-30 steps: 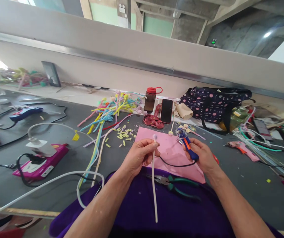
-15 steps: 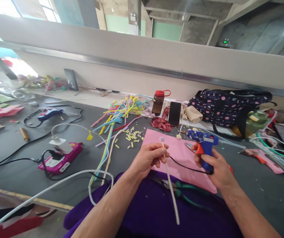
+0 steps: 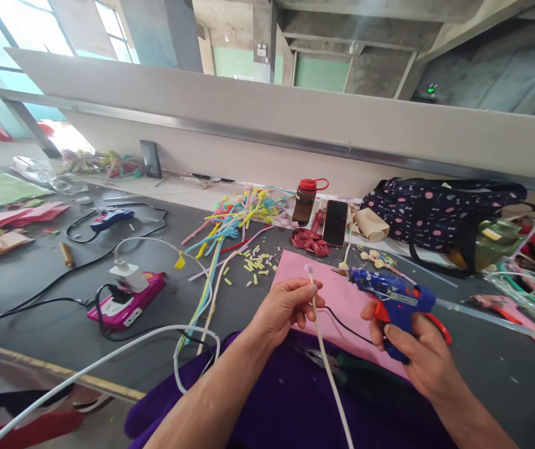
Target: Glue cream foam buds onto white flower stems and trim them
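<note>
My left hand (image 3: pixel 295 305) pinches a thin white stem (image 3: pixel 326 362) between thumb and fingers, just below its small lilac tip (image 3: pixel 308 269). The stem's lower part hangs down over dark purple cloth on my lap. My right hand (image 3: pixel 417 349) is wrapped round the handle of a blue glue gun (image 3: pixel 403 305) with an orange trigger. Its nozzle points left toward the lilac tip, with a gap between them. A red loop (image 3: pixel 440 327) shows beside my right hand; what it belongs to is hidden. Beneath both hands lies a pink sheet (image 3: pixel 290 265).
Colourful fuzzy stems (image 3: pixel 230 221) and small yellow cut pieces (image 3: pixel 255 265) lie left of the sheet. Behind it stand a red-capped bottle (image 3: pixel 305 202) and a phone (image 3: pixel 335 222). A magenta power strip (image 3: pixel 130 302) with cables lies left; a pink glue gun (image 3: pixel 515 312) lies right.
The glue gun has turned and lifted into fuller view, its nozzle pointing left. My left hand still pinches the stem. The camera view has shifted, and the pliers on my lap are now mostly in shadow.
</note>
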Available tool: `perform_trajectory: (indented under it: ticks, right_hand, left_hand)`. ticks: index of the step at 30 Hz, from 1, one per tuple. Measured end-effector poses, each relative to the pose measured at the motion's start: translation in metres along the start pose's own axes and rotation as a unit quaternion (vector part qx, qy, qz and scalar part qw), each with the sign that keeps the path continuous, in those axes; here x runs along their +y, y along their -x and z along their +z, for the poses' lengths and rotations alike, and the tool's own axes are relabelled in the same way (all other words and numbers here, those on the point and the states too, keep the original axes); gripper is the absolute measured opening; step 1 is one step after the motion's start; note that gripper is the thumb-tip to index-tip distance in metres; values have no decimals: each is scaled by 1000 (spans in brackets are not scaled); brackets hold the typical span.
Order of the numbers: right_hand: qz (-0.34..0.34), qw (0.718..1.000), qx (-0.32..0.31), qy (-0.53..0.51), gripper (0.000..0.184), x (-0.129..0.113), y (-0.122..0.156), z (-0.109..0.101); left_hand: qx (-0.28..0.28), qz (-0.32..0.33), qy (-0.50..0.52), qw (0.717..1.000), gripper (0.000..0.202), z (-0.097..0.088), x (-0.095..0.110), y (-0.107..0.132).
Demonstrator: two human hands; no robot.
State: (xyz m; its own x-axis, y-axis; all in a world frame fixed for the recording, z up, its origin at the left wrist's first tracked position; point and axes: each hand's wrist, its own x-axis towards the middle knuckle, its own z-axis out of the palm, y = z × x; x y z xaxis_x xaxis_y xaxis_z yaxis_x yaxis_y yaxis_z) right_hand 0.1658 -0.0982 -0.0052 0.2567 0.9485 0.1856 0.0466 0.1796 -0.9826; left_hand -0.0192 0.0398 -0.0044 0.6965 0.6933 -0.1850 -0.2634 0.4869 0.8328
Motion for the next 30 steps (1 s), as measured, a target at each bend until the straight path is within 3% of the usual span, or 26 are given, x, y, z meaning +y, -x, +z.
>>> perform_trajectory:
  ticks: [6,10,19,30]
  right_hand:
    - [-28,985,-9,172,30,-2,13,2]
    - [-42,972,-10,230,32,-4,16,6]
    - [-55,963,-9,262,30,-2,17,9]
    - [-45,966,-12,256,22,18,21,-2]
  left_hand:
    - [4,-3,-19,1000,24,1,-3,-1]
    - [13,-3,-28,1000,20,3,-5,-2]
    - [-8,-19,-37,999,26,3,-6,-1]
    - [-31,-22,-25,999,29,2,-11,-1]
